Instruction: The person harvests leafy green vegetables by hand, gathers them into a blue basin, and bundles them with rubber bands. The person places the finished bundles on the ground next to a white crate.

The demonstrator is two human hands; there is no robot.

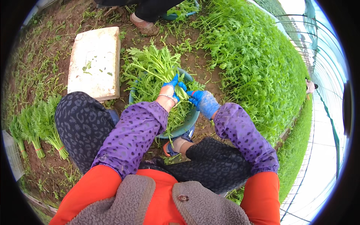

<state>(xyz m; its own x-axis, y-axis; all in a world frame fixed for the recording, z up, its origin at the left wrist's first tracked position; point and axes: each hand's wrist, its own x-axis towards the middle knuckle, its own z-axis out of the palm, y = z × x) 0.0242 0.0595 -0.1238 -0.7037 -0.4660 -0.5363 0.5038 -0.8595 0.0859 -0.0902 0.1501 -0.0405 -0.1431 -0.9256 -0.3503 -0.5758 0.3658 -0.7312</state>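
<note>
My left hand (pixel 172 89), in a blue glove, is closed round a bunch of leafy greens (pixel 157 63), its leaves pointing away from me and its cut stems towards my right hand. Beside the stem ends is my right hand (pixel 204 103), also blue-gloved, with a bit of red at its fingertips. Whether those fingers grip the stems or something small I cannot tell. Below both hands stands a round green-blue basin (pixel 184 128) holding more loose greens. Several bunches tied with orange-red bands, one of them a bundle of greens (pixel 53 132), lie on the soil at the left.
A dirty white foam box or lid (pixel 94 63) lies left of the basin. Dense greens (pixel 253 64) grow at the right. Ahead are another person's shoe (pixel 144 26) and a second basin (pixel 194 12). A white crate (pixel 12 154) sits at the far left.
</note>
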